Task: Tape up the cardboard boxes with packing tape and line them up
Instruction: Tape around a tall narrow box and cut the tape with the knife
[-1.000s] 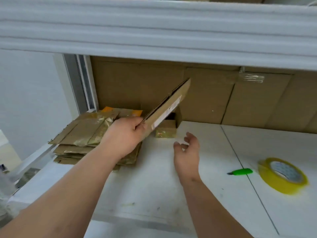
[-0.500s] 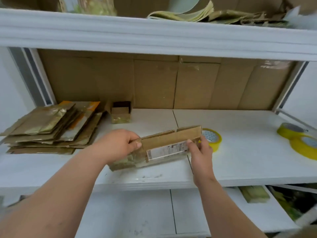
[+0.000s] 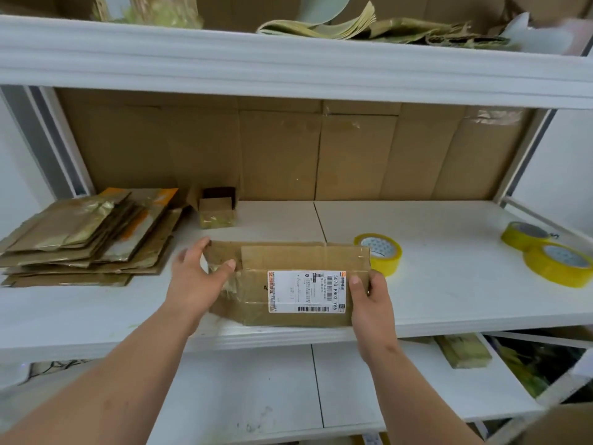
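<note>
A flattened cardboard box (image 3: 253, 284) with a white shipping label (image 3: 306, 292) lies near the front edge of the white shelf (image 3: 449, 300). My left hand (image 3: 197, 277) grips its left end, thumb on top and fingers over the far edge. My right hand (image 3: 370, 300) holds its right end, thumb pressed by the label. A yellow roll of packing tape (image 3: 380, 252) stands just behind the box's right corner. A stack of flattened boxes (image 3: 83, 239) lies at the left of the shelf.
Two more yellow tape rolls (image 3: 545, 252) sit at the shelf's right end. A small open carton (image 3: 216, 208) stands against the cardboard back wall (image 3: 288, 155). The shelf above holds cardboard scraps (image 3: 369, 27). A lower shelf (image 3: 288, 396) lies beneath.
My left hand carried the flat box from the stack at the left down to the shelf's front middle. My right hand took hold of its right end. The view swung right.
</note>
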`<state>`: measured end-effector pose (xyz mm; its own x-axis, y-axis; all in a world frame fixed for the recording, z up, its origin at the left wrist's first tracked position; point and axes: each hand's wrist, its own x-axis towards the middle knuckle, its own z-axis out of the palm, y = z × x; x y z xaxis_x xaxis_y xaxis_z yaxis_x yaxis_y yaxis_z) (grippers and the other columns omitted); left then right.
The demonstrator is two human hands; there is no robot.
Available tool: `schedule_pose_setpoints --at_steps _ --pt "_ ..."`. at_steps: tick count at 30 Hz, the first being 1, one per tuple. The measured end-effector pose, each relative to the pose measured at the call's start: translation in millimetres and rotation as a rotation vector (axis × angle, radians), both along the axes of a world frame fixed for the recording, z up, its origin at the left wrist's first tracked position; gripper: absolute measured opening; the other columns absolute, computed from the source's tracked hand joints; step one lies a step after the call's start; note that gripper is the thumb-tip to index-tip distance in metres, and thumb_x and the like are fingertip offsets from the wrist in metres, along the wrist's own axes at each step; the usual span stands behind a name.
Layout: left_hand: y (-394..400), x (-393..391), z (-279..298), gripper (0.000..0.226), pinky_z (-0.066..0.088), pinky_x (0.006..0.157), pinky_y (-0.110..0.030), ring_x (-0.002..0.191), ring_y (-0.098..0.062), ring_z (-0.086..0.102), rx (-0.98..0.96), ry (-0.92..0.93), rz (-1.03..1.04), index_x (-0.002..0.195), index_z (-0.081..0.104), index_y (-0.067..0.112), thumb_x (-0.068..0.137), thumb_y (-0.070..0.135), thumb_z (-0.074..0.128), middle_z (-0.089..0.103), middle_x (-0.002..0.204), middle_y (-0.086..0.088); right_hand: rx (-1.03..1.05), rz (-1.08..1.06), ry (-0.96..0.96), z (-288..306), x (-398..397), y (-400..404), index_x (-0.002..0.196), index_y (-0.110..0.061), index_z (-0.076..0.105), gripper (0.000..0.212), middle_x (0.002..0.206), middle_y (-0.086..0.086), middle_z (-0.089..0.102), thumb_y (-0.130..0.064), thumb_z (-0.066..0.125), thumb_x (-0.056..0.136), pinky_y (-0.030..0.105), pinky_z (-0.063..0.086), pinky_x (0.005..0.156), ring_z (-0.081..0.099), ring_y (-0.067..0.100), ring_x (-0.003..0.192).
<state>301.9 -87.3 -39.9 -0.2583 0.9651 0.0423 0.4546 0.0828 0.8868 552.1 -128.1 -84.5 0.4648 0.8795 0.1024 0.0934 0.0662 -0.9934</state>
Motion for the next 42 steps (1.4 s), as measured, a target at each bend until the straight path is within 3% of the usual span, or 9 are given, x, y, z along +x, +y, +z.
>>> schedule_pose_setpoints --at_steps 4,8,16,22,28,31,34,36,42 --pt "3 4 3 0.071 0.041 0.103 -0.041 0.116 -0.017 0.052 0.090 -0.207 -0.075 0.150 0.029 0.032 0.092 0.026 0.068 0.049 0.132 0.011 0.073 0.007 -0.006 1 -11 5 0.137 -0.047 0.037 0.045 0.111 -0.021 0.063 -0.018 0.045 0.104 0.019 0.048 0.083 0.063 -0.007 0.096" --pt "10 7 12 0.066 0.037 0.097 -0.030 0.119 -0.009 0.046 0.126 -0.276 -0.123 0.152 0.025 0.029 0.096 0.029 0.062 0.045 0.131 0.015 0.101 0.027 -0.031 2 -11 19 0.147 -0.054 0.024 0.061 0.144 -0.012 0.050 -0.022 0.050 0.102 0.038 0.043 0.109 0.052 0.009 0.128" --pt "19 19 20 0.027 0.043 0.070 -0.025 0.092 -0.009 0.062 0.118 -0.198 -0.278 0.113 0.048 0.036 0.095 0.056 0.044 0.066 0.100 0.007 0.083 0.028 -0.080 -3 -16 28 0.130 -0.034 0.053 0.037 0.125 -0.002 0.048 -0.029 0.062 0.095 0.015 0.046 0.080 0.055 0.010 0.111" --pt "23 14 1 0.050 0.033 0.109 -0.033 0.130 -0.006 0.039 0.046 -0.108 -0.313 0.113 0.065 0.041 0.080 0.070 0.042 0.038 0.148 0.018 0.064 0.028 -0.089 -4 -7 31 0.099 -0.023 0.063 0.012 0.115 0.000 0.049 -0.032 0.065 0.093 0.016 0.042 0.083 0.053 0.013 0.109" --pt "14 10 -6 0.082 0.036 0.103 -0.032 0.118 -0.013 0.053 -0.105 -0.251 -0.357 0.148 0.035 0.037 0.074 0.056 0.065 0.057 0.133 0.008 0.065 0.108 -0.045 0 3 36 0.086 -0.024 0.067 0.034 0.114 -0.005 0.051 -0.056 0.065 0.072 0.018 0.047 0.083 0.055 0.008 0.107" --pt "16 7 -6 0.054 0.042 0.103 -0.033 0.111 -0.012 0.060 -0.139 -0.393 -0.327 0.135 0.047 0.039 0.087 0.031 0.068 0.067 0.120 0.009 0.076 0.129 -0.042 0 11 41 0.085 -0.019 0.065 0.024 0.112 -0.003 0.054 -0.042 0.071 0.082 0.013 0.046 0.074 0.057 0.011 0.103" --pt "13 12 -5 0.031 0.048 0.086 -0.025 0.102 -0.008 0.062 -0.111 -0.405 -0.275 0.114 0.058 0.036 0.095 0.011 0.060 0.067 0.113 0.012 0.080 0.135 0.004 2 17 48 0.096 -0.018 0.062 0.011 0.102 -0.002 0.059 -0.019 0.071 0.089 0.016 0.046 0.072 0.059 0.010 0.092" --pt "11 14 -5 0.037 0.049 0.078 -0.022 0.108 -0.011 0.059 -0.080 -0.354 -0.245 0.120 0.052 0.032 0.093 0.009 0.063 0.061 0.123 0.008 0.089 0.169 0.064 3 21 52 0.111 -0.021 0.057 0.028 0.098 -0.002 0.056 -0.011 0.070 0.089 0.016 0.047 0.071 0.055 0.003 0.085" --pt "11 25 4 0.095 0.042 0.103 -0.038 0.124 -0.012 0.037 -0.064 -0.187 -0.296 0.151 0.010 0.054 0.090 0.011 0.069 0.036 0.137 0.013 0.028 0.260 0.075 7 35 67 0.140 -0.044 0.041 0.065 0.112 -0.001 0.046 -0.006 0.063 0.092 0.023 0.047 0.079 0.050 0.013 0.094"
